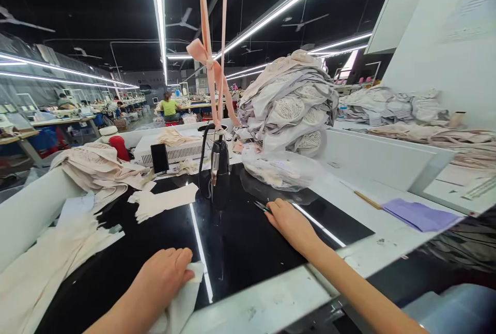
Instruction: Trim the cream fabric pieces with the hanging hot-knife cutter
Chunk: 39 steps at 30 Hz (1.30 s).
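Note:
My left hand [165,274] is closed over a pale fabric piece [186,292] at the front edge of the glossy black tabletop [248,243]. Part of that cloth hangs out of sight below the hand. Further right, my right hand [289,223] grips a small pair of thread snips [262,207], their pointed blades facing left, just above the black surface. Between and beyond both hands hangs a black hand-held device [220,173] with a cord, tied up by a peach ribbon [211,60]. Behind it to the left lies a flat cream fabric piece [166,201].
Cream cloth [34,272] covers the left side, with more heaped behind [101,166]. A tall stack of grey garments [290,101] stands at the back, a clear plastic bag [277,168] before it. A purple cloth [420,214] lies right. A person in yellow-green [169,108] sits far off.

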Motion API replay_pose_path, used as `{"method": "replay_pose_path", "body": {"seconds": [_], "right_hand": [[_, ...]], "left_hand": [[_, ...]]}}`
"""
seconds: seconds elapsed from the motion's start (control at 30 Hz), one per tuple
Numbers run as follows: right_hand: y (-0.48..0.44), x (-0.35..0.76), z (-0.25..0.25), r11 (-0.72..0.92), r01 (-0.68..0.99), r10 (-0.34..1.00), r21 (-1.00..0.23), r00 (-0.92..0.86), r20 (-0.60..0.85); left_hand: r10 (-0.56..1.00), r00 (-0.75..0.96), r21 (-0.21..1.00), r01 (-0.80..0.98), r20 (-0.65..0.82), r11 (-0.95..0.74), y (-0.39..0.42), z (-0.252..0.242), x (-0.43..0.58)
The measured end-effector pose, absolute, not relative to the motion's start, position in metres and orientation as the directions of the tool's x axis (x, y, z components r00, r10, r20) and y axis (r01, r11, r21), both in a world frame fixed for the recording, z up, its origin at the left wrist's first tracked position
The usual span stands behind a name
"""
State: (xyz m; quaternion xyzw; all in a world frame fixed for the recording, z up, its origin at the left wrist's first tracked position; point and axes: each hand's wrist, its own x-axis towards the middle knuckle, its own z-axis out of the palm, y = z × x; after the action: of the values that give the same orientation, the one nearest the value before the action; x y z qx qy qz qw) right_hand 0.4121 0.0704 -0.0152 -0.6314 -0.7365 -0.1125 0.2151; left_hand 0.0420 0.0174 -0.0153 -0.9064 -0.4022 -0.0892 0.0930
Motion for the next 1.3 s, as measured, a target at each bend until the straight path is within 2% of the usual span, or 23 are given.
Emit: {"method": "replay_pose_path", "body": {"seconds": [0.07, 0.13, 0.27, 0.33, 0.4, 0.47, 0.53, 0.67, 0.8, 0.97, 1.17, 1.3], "right_hand": [[0.067, 0.414, -0.013, 0.174, 0.972, 0.888, -0.156, -0.086, 0.453], [0.061, 0.415, -0.009, 0.184, 0.955, 0.895, -0.234, -0.064, 0.441], [0.04, 0.408, 0.007, 0.225, 0.866, 0.918, -0.447, -0.034, 0.395], [0.024, 0.396, 0.019, 0.251, 0.797, 0.931, -0.549, -0.044, 0.362], [0.006, 0.38, 0.029, 0.284, 0.719, 0.931, -0.634, -0.05, 0.361], [-0.011, 0.363, 0.036, 0.283, 0.497, 0.95, -0.821, -0.029, 0.31], [-0.024, 0.346, 0.039, 0.246, 0.379, 0.969, -0.892, -0.06, 0.241], [-0.039, 0.323, 0.037, 0.313, 0.397, 0.947, -0.863, -0.205, 0.249], [-0.044, 0.315, 0.03, 0.342, 0.484, 0.93, -0.805, -0.296, 0.217], [-0.046, 0.312, 0.027, 0.343, 0.512, 0.928, -0.787, -0.314, 0.201], [-0.052, 0.307, 0.022, 0.259, 0.534, 0.94, -0.805, -0.329, 0.085], [-0.055, 0.303, 0.019, 0.301, 0.498, 0.925, -0.813, -0.36, 0.122]], "left_hand": [[0.848, 0.524, 0.109, 0.841, 0.086, -0.53, 0.015, 0.0, 0.043], [0.885, 0.465, 0.328, 0.837, -0.002, -0.439, 0.012, 0.015, 0.045], [0.901, 0.415, 0.737, 0.648, -0.129, -0.193, 0.014, 0.026, 0.047], [0.886, 0.422, 0.845, 0.53, -0.192, -0.07, 0.014, 0.024, 0.048], [0.87, 0.433, 0.884, 0.468, -0.234, 0.005, 0.013, 0.022, 0.049], [0.851, 0.446, 0.902, 0.425, -0.277, 0.07, 0.011, 0.023, 0.051], [0.826, 0.462, 0.92, 0.356, -0.324, 0.161, 0.007, 0.025, 0.052], [0.802, 0.47, 0.924, 0.276, -0.369, 0.263, 0.0, 0.032, 0.055], [0.816, 0.468, 0.932, 0.282, -0.339, 0.226, -0.003, 0.037, 0.055], [0.827, 0.468, 0.935, 0.306, -0.312, 0.179, -0.005, 0.038, 0.053], [0.826, 0.481, 0.94, 0.303, -0.295, 0.158, -0.009, 0.039, 0.056], [0.839, 0.472, 0.944, 0.298, -0.272, 0.138, -0.01, 0.039, 0.059]]}}
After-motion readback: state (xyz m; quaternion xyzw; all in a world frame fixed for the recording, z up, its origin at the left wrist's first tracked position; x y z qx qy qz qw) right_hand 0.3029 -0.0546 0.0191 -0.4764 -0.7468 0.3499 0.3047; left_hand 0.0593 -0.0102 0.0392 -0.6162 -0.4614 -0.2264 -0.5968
